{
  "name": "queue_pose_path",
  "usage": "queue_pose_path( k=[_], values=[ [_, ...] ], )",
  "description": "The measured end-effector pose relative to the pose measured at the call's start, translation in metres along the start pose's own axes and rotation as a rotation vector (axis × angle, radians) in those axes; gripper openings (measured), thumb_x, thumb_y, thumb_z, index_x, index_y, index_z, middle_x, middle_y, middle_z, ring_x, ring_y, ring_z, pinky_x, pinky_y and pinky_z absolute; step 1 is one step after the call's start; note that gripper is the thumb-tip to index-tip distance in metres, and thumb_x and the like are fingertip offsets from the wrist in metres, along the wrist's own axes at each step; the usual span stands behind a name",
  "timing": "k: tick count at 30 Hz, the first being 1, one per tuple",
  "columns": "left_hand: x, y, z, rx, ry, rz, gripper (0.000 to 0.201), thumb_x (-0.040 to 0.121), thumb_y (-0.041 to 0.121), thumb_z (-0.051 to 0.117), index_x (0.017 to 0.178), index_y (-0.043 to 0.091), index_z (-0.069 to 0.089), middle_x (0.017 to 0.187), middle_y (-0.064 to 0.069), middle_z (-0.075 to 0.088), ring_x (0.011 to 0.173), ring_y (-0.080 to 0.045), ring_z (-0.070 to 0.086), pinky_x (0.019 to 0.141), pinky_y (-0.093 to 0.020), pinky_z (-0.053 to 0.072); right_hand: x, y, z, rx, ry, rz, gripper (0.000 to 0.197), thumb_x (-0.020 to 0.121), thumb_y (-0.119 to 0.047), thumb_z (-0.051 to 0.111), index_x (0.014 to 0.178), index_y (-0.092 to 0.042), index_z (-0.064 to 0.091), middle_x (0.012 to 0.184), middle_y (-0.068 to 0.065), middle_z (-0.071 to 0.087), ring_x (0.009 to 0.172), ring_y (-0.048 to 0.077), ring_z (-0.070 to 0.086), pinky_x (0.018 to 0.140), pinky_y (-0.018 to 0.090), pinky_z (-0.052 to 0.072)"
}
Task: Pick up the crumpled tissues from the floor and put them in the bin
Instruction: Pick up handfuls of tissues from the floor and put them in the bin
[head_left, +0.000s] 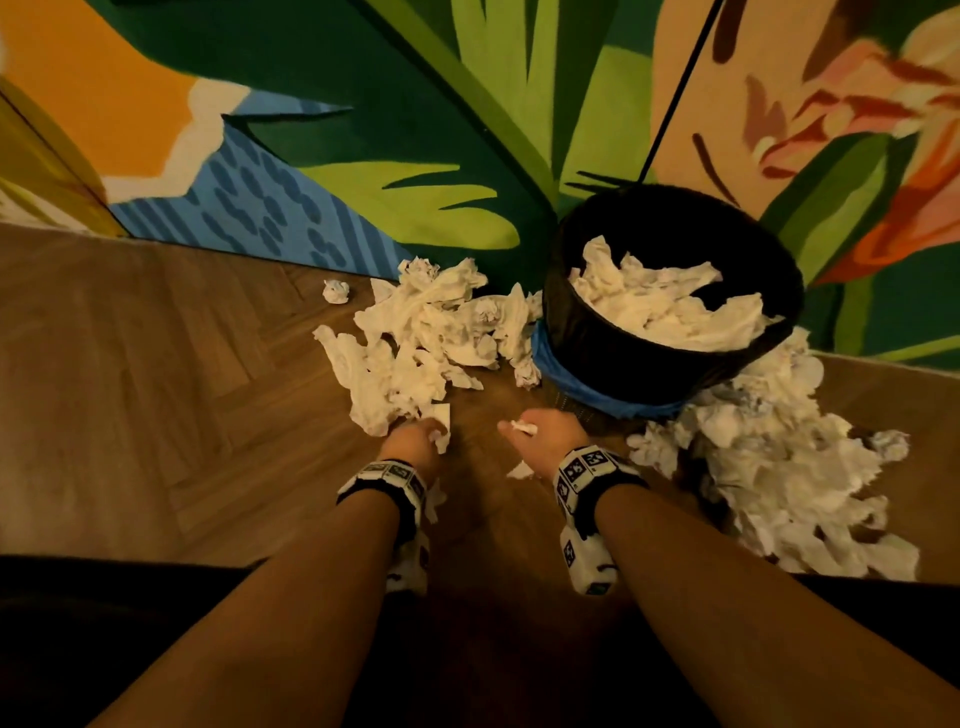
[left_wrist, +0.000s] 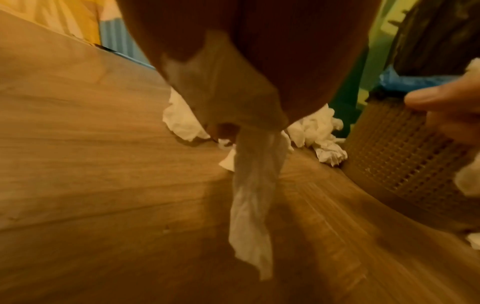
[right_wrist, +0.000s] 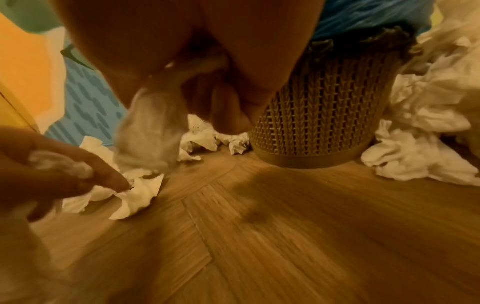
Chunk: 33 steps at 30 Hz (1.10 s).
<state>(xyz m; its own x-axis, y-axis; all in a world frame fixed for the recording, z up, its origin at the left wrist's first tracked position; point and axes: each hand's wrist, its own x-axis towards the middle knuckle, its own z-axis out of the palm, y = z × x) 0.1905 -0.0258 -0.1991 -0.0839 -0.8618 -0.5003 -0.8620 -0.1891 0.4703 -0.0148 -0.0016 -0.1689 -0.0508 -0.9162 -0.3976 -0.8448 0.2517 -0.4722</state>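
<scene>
Wood-plank floor (head_left: 156, 364), painted mural wall (head_left: 363, 130) behind. Left of the bin: 1 loose tissue ball (head_left: 335, 291) near the wall, then a tissue heap (head_left: 415, 338) spreading from the wall toward the person. Left hand (head_left: 415, 441) at the heap's near edge, fingers curled round a hanging tissue strip (left_wrist: 252, 195). Right hand (head_left: 545, 436) just in front of the bin, fingers closed on a small tissue wad (head_left: 523, 427). Woven bin (head_left: 597, 358) with black liner stands against the wall, tissues piled inside. Second heap (head_left: 779, 467) touches the bin's right side.
</scene>
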Motion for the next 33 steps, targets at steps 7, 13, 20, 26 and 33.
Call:
queue_pose_path(
  k=[7,13,20,26,33],
  values=[
    [0.005,0.015,0.032,0.276,-0.102,0.029,0.043,0.098,0.019,0.048,0.14,0.01,0.046,0.151,-0.014,0.032,0.135,-0.03,0.04,0.11,-0.037,0.036,-0.006,0.016,0.018,0.121,0.01,-0.012,0.021,0.084,-0.007,0.055,0.087,-0.027,0.057,0.091,0.001,0.058,0.086,0.02,0.059,0.073,0.027,0.048],
    [-0.005,0.038,0.024,-0.034,-0.034,0.041,0.026,0.098,0.021,0.051,0.113,0.006,0.067,0.116,-0.015,0.066,0.104,-0.029,0.062,0.092,-0.037,0.049,-0.005,0.024,0.024,0.218,-0.023,0.134,0.051,0.091,-0.003,0.045,0.126,-0.039,0.056,0.138,0.008,0.045,0.117,0.026,0.052,0.098,0.033,0.047],
    [-0.031,0.064,-0.008,-0.584,0.144,0.113,0.033,0.087,0.0,0.056,0.081,0.027,0.074,0.066,0.006,0.068,0.047,-0.002,0.052,0.044,-0.012,0.04,-0.004,-0.013,0.002,0.62,-0.132,0.021,0.048,0.098,-0.006,0.044,0.139,-0.03,0.049,0.125,0.007,0.06,0.096,0.023,0.064,0.09,0.046,0.055],
    [-0.033,0.079,-0.052,-0.818,0.343,0.163,0.024,0.103,0.012,0.041,0.102,0.019,0.064,0.094,-0.006,0.073,0.073,-0.01,0.068,0.064,-0.022,0.052,-0.009,-0.046,-0.049,0.376,0.192,-0.117,0.032,0.098,-0.012,0.044,0.126,-0.02,0.058,0.121,0.013,0.063,0.108,0.028,0.059,0.09,0.028,0.046],
    [-0.026,0.111,-0.122,-0.602,0.612,0.242,0.038,0.085,0.053,0.066,0.068,0.024,0.047,0.066,0.006,0.052,0.061,-0.012,0.047,0.056,-0.027,0.032,-0.031,-0.108,-0.145,0.216,0.485,-0.388,0.026,0.084,-0.037,0.065,0.067,-0.019,0.055,0.064,-0.001,0.055,0.064,0.02,0.056,0.059,0.03,0.043]
  ],
)
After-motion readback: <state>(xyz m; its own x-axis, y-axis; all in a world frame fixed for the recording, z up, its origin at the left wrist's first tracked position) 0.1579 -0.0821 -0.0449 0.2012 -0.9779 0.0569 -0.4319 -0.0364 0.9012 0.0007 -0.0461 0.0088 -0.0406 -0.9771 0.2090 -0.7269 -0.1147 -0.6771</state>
